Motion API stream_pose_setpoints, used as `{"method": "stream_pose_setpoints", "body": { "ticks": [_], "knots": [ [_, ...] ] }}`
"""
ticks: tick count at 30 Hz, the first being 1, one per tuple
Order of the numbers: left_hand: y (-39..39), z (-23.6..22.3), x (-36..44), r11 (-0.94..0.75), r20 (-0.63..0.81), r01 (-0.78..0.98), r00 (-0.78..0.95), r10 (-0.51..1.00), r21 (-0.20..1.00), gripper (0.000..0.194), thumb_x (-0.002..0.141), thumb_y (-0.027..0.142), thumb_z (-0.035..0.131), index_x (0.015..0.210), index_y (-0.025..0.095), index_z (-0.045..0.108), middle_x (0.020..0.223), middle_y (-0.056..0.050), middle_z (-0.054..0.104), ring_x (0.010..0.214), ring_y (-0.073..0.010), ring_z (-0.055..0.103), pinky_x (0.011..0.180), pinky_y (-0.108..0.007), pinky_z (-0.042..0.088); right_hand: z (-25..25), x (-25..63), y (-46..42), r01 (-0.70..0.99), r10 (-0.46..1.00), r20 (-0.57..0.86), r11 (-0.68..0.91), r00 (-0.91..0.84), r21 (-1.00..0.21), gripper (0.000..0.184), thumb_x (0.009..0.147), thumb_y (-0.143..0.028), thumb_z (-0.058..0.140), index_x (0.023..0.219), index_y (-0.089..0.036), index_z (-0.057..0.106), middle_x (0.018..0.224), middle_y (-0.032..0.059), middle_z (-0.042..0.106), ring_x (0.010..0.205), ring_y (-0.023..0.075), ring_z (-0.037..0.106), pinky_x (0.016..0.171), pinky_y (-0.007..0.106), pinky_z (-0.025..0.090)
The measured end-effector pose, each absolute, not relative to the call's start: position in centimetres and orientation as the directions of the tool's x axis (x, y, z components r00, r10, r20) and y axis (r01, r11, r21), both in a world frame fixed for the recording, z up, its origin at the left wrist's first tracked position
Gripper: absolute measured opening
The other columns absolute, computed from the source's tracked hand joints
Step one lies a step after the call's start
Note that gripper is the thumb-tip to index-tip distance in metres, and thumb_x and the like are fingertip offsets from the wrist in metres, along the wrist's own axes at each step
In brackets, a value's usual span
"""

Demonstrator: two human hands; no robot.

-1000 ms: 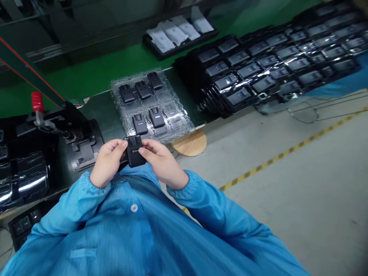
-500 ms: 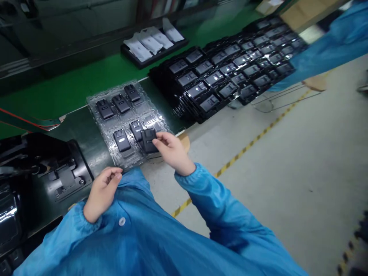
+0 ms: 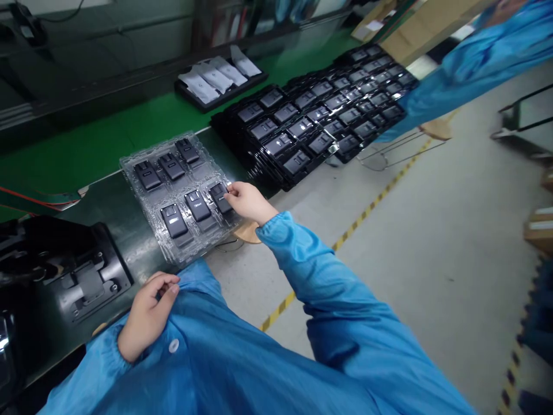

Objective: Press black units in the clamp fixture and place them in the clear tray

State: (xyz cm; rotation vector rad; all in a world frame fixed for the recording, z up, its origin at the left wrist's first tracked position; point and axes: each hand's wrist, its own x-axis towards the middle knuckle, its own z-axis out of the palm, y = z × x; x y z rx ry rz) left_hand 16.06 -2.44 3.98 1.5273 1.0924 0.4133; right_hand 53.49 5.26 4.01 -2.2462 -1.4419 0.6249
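From where I stand, the right hand [image 3: 250, 203] has thumb and fingertips pinched on the right edge of a black device [image 3: 219, 197], which lies in the corner pocket of the clear tray [image 3: 184, 252], directly ahead of those fingertips. Whether it sits fully down I can't tell, since the fingers cover that edge. The left hand [image 3: 149, 314] is well apart, back towards the wearer's body, loosely curled with thumb and forefinger slightly parted and nothing visible in it.

Just left of the right hand lies a second device [image 3: 197, 205], face up in its own pocket, and four more share the tray further left and beyond. All have their slotted end away from the wearer (the one under the fingers matches, as it should).

To handle this piece well, I'd keep it parallel to its neighbour and lower the far end and near end evenly, so that no corner rides on the pocket wall. The pinch should stay light and on the side, clear of the pale lettering. Once it sits flush, the thumb ought to lift before the fingers slide out to the right; dragging them out could tip the device or tug the thin tray. That tray's near edge is at the desk [image 3: 108, 199] edge, so pressing hard there seems unwise. The left hand, if used at all, would do best steadying the tray's near rim
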Motion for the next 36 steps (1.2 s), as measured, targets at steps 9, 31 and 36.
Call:
{"method": "stream_pose_setpoints", "body": {
  "ticks": [9, 31, 36],
  "knots": [
    [-3.0, 3.9, 15.7, 0.148, -0.372, 0.443, 0.476, 0.797, 0.884, 0.039, 0.099, 0.057, 0.064, 0.112, 0.023, 0.079, 0.108, -0.008, 0.075, 0.098, -0.0246, 0.07, 0.089, -0.035, 0.055, 6.7, 52.9, 5.2, 0.912, 0.919, -0.211, -0.37, 0.332, -0.176, 0.031, 0.102, -0.039, 0.061, 0.12, -0.022, 0.078, 0.109, 0.0115, 0.081, 0.102, 0.0279, 0.073, 0.082, 0.033, 0.05],
    [-5.0, 5.0, 13.3, 0.02, -0.23, 0.37, 0.532, 0.815, 0.929, 0.022, 0.099, 0.034, 0.066, 0.112, 0.02, 0.076, 0.1, -0.007, 0.075, 0.089, -0.0192, 0.07, 0.086, -0.032, 0.057, 4.7, 51.4, 2.8, 0.958, 0.963, -0.039, -0.268, 0.265, -0.099, 0.038, 0.1, -0.036, 0.063, 0.132, -0.019, 0.076, 0.103, 0.0131, 0.082, 0.092, 0.0278, 0.073, 0.072, 0.035, 0.044],
    [-4.7, 6.6, 12.4, -0.068, -0.136, 0.316, 0.579, 0.804, 0.946, 0.029, 0.104, 0.041, 0.059, 0.085, 0.02, 0.068, 0.084, -0.005, 0.069, 0.08, -0.0176, 0.063, 0.076, -0.03, 0.052, 5.0, 49.0, 1.1, 0.919, 0.84, 0.444, -0.148, 0.312, -0.365, 0.03, 0.098, -0.035, 0.057, 0.102, -0.015, 0.079, 0.086, 0.0121, 0.077, 0.08, 0.0231, 0.07, 0.076, 0.034, 0.052]
  ]
}}
